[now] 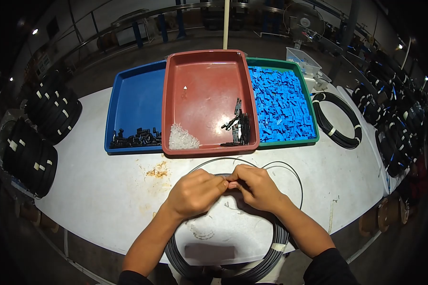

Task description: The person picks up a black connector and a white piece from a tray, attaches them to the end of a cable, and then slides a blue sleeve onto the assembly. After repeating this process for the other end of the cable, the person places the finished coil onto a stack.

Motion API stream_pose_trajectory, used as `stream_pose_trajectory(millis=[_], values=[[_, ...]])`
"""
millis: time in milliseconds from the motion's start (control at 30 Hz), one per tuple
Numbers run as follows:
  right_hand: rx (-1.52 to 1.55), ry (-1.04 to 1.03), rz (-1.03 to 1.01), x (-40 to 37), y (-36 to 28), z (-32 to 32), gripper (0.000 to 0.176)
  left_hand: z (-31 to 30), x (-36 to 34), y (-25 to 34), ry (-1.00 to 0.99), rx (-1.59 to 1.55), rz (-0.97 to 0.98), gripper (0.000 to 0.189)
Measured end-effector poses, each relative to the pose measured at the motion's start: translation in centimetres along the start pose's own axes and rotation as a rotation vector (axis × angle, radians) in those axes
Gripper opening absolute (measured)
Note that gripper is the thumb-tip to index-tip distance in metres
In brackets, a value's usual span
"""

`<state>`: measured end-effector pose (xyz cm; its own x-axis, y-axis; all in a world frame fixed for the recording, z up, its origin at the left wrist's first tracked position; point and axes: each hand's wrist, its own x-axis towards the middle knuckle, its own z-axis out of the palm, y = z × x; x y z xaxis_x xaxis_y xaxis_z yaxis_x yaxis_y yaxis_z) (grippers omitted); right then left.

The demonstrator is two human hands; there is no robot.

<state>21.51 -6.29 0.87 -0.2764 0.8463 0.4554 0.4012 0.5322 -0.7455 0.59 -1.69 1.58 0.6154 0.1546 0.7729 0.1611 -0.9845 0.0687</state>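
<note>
My left hand (196, 191) and my right hand (256, 186) meet fingertip to fingertip above the white table (104, 190). Together they pinch the end of a thin black cable (297, 183) that loops out to the right. That cable belongs to a black coil (271, 251) lying under my forearms at the near edge. Just beyond my hands sits a red tray (199, 85) holding clear small parts (182, 138) and black clips (239, 127).
A blue tray (133, 95) with black pieces (137, 138) lies left of the red one, a green tray (314, 123) of blue parts (280, 104) lies right. Another cable coil (338, 119) rests at far right. Stacked black coils (43, 128) flank both table ends.
</note>
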Motion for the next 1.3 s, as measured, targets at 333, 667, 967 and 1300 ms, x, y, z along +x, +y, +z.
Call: stream_pose_trajectory(millis=[333,667,967,1300], values=[[-0.461,0.102,-0.474,0.1,-0.5,-0.5,0.014,-0.2,0.6,1.1,0.079,-0.372,-0.559,0.010],[-0.399,0.097,-0.489,0.5,-0.5,-0.4,0.013,0.2,0.1,0.9,0.069,-0.524,-0.695,0.008],[-0.126,-0.010,-0.078,0.2,-0.6,-0.2,0.014,0.0,-0.2,-0.2,0.042,-0.212,-0.239,0.020],[-0.028,-0.032,0.122,0.1,-1.1,-0.6,0.011,-0.1,0.2,-0.1,-0.045,0.043,0.063,0.018]])
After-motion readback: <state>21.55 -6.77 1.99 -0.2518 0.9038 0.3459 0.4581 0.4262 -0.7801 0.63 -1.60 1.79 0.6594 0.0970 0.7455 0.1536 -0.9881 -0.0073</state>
